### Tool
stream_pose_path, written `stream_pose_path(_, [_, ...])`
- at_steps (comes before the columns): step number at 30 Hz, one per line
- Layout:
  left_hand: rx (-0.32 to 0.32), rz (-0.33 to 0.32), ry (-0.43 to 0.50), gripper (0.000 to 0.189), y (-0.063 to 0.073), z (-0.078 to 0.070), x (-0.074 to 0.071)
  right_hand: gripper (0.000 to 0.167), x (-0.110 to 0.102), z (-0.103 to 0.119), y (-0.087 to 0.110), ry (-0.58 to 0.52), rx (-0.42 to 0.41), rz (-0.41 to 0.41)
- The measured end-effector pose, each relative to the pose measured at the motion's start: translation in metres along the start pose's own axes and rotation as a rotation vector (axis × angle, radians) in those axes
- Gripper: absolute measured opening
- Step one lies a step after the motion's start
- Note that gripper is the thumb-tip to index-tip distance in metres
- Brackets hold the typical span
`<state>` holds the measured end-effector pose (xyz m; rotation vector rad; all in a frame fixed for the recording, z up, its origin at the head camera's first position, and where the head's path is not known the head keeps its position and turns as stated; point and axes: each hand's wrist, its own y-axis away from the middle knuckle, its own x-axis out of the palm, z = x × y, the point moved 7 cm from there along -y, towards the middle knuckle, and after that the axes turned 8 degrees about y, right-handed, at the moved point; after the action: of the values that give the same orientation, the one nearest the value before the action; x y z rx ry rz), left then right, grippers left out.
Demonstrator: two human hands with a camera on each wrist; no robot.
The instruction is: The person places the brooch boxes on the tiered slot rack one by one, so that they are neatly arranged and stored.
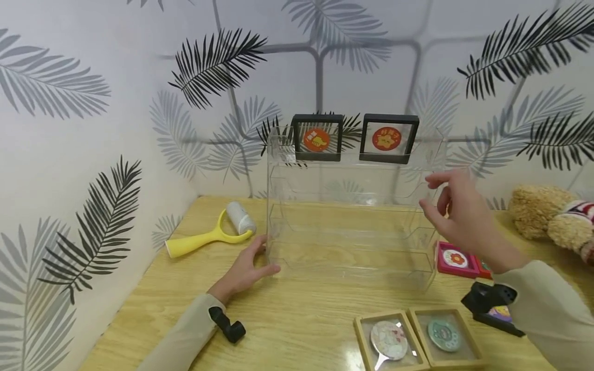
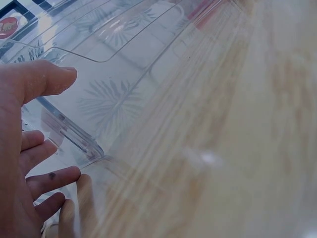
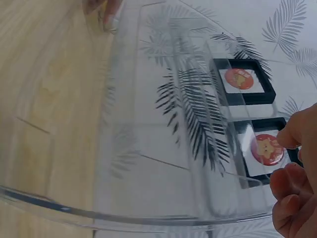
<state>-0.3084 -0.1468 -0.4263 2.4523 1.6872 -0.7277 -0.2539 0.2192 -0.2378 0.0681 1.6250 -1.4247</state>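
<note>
A clear acrylic tiered display rack (image 1: 343,270) stands on the wooden table. Two black-framed badges, an orange one (image 1: 317,139) and a red star one (image 1: 386,138), sit upright on its top tier. My left hand (image 1: 246,270) rests at the rack's lower left corner, thumb spread apart from the fingers. In the left wrist view, the left fingers (image 2: 54,181) extend beside the clear panel's edge. Raised near the rack's right side, my right hand (image 1: 464,221) has thumb and forefinger apart, the other fingers bent, and nothing between them.
A yellow-handled lint roller (image 1: 199,242) lies left of the rack. Two wood-framed badges, one pale (image 1: 389,340) and one green (image 1: 443,335), lie in front. A pink-framed badge (image 1: 457,259) lies at right, near a plush toy (image 1: 540,208). A patterned wall (image 1: 287,77) stands behind.
</note>
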Motion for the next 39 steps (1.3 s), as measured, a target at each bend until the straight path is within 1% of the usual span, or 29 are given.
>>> stream_pose_path(2, [-0.014, 0.004, 0.003, 0.071, 0.001, 0.002, 0.0, 0.048, 0.006, 0.003, 0.016, -0.024, -0.011, 0.009])
stream_pose_path(4, [-0.015, 0.007, 0.0, 0.071, 0.002, 0.003, 0.0, 0.05, 0.012, 0.006, 0.031, -0.053, -0.024, 0.033])
stream_pose_path(6, [-0.001, 0.008, 0.003, 0.07, 0.001, 0.002, 0.0, 0.05, 0.019, 0.009, 0.045, -0.096, -0.034, 0.06])
stream_pose_path(9, [0.026, 0.011, -0.005, 0.071, -0.002, 0.0, 0.001, 0.056, 0.027, 0.012, 0.063, -0.151, -0.029, 0.1])
stream_pose_path(14, [0.035, 0.013, -0.002, 0.071, -0.003, -0.002, 0.001, 0.068, 0.042, 0.019, 0.083, -0.191, -0.014, 0.171])
stream_pose_path(17, [0.033, 0.01, 0.013, 0.071, -0.003, -0.001, 0.001, 0.064, 0.052, 0.025, 0.09, -0.231, -0.022, 0.232])
stream_pose_path(21, [0.033, 0.007, 0.013, 0.071, -0.004, 0.0, 0.0, 0.054, 0.066, 0.033, 0.1, -0.308, -0.063, 0.365])
stream_pose_path(25, [0.023, 0.012, 0.017, 0.072, -0.004, 0.001, 0.001, 0.045, 0.074, 0.042, 0.111, -0.385, -0.136, 0.513])
stream_pose_path(28, [0.017, 0.011, 0.011, 0.072, -0.004, 0.001, 0.001, 0.049, 0.076, 0.046, 0.119, -0.437, -0.15, 0.627])
stream_pose_path(31, [0.007, 0.01, 0.009, 0.072, -0.004, 0.001, 0.001, 0.062, 0.077, 0.048, 0.126, -0.485, -0.134, 0.741])
stream_pose_path(33, [0.004, 0.011, 0.013, 0.072, -0.004, 0.0, 0.001, 0.073, 0.077, 0.05, 0.13, -0.446, -0.143, 0.8])
stream_pose_path(35, [0.002, 0.014, 0.017, 0.073, -0.004, 0.0, 0.002, 0.084, 0.077, 0.052, 0.133, -0.388, -0.176, 0.849])
stream_pose_path(38, [0.004, 0.015, 0.016, 0.073, -0.003, 0.0, 0.002, 0.093, 0.078, 0.055, 0.138, -0.286, -0.228, 0.896])
stream_pose_path(39, [0.002, 0.015, 0.017, 0.073, -0.003, 0.0, 0.002, 0.095, 0.079, 0.055, 0.138, -0.275, -0.232, 0.912])
